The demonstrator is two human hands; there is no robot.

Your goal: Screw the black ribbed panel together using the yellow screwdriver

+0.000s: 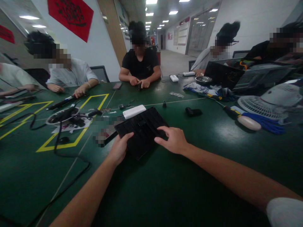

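A flat, black rectangular case [145, 130] with ridges or slots on its face is held tilted above the green table. My left hand [119, 148] grips its left lower edge, thumb on top and fingers underneath. At the opposite side, my right hand [174, 138] has its thumb and forefinger apart, their tips over or against the case's right part. Whether they press on it I cannot tell. Just behind the case lies a white rectangular box [134, 111]. Part of a phone-like item [111, 135] shows on the left, blurred out.
Left are a bowl of black parts [62, 116] and a black cable [58, 151]. A small black cone-shaped piece [164, 104] and a black item [193, 111] lie beyond my hands. A white fan [272, 99] and blue gloves [270, 125] are right. Several people sit around the table [189, 195].
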